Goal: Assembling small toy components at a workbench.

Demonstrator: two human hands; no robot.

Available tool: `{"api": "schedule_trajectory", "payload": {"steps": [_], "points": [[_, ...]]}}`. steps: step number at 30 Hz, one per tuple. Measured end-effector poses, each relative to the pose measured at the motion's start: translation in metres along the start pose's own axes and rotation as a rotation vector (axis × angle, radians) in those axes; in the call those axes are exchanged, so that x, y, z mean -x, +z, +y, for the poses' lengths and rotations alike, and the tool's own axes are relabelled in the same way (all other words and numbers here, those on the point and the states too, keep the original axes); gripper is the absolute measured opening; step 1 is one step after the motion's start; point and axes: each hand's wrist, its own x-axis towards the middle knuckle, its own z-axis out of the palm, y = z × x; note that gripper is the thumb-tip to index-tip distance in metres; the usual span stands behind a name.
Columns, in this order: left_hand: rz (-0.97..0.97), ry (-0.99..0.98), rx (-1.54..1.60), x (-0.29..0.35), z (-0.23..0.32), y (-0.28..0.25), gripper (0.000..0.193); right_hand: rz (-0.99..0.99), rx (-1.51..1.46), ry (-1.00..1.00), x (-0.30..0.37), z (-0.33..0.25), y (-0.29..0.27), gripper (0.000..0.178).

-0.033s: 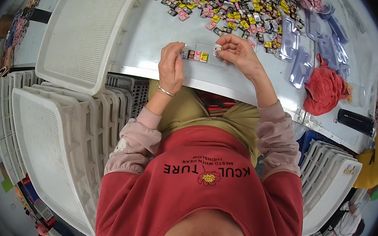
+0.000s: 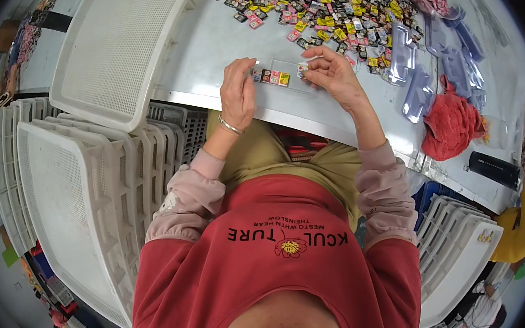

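Observation:
A shallow clear plastic tray (image 2: 296, 85) lies on the table near its front edge. Side by side in its left part sit several small printed pieces (image 2: 270, 77), coloured dark, red, pink and yellow. My left hand (image 2: 239, 92), with a bracelet at the wrist, closes its fingers around the tray's left end. Over the tray's right part, my right hand (image 2: 335, 77) pinches a small white printed piece (image 2: 302, 69) between thumb and fingers. Part of the tray is hidden behind both hands.
A big heap of small printed pieces (image 2: 317, 9) covers the far table. Clear plastic trays (image 2: 418, 94) and a red cloth (image 2: 451, 123) lie at right. White perforated crates (image 2: 63, 175) are stacked on my left, with another stack of crates (image 2: 454, 261) on my right.

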Motion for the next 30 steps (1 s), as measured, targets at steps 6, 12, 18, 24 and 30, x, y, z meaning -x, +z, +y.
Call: {"api": "schedule_trajectory", "payload": {"steps": [6,12,18,24,30], "points": [[-0.003,0.023,-0.005,0.001,-0.005,0.003,0.026,0.029,-0.028,-0.027,0.0,0.01,-0.004,0.024],[-0.075,0.09,-0.068,0.0,0.0,0.002,0.024,0.059,-0.043,0.103,0.005,-0.001,0.002,0.02],[-0.212,0.219,-0.242,-0.001,0.006,0.001,0.03,-0.041,0.101,0.049,-0.004,0.003,-0.009,0.022],[-0.243,0.254,-0.281,-0.002,0.007,0.0,0.031,-0.112,0.194,0.111,-0.01,-0.009,-0.011,0.026],[-0.232,0.242,-0.279,-0.003,0.006,0.001,0.031,-0.139,0.13,0.101,-0.008,-0.012,-0.013,0.032]]}}
